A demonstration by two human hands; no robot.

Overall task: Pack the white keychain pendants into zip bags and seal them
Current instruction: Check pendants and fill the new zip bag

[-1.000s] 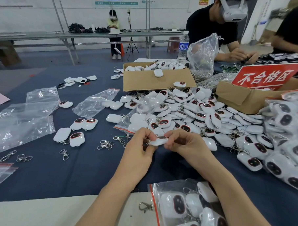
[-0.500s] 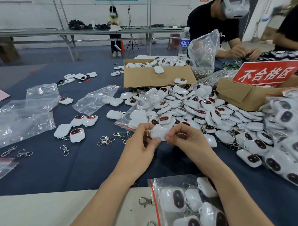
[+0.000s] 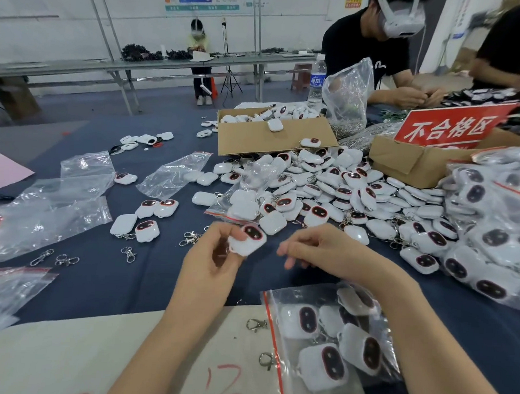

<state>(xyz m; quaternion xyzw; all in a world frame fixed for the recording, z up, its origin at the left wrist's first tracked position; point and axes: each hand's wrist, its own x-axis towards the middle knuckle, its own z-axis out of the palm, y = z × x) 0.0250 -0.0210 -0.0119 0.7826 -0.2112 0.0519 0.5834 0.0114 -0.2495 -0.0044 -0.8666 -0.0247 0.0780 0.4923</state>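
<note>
Seen from the head camera, the left hand (image 3: 217, 256) pinches one white pendant (image 3: 249, 239) by its edge, dark face up, above the table (image 3: 106, 279). The right hand (image 3: 319, 250) hangs just beside it, fingers loosely curled and empty. A part-filled zip bag (image 3: 281, 299) lies under the right forearm. A loose pile of pendants (image 3: 342, 194) sits beyond.

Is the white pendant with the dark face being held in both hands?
No, only the left hand grips the white pendant; the right hand is beside it, apart, fingers loosely curled and holding nothing.
</note>
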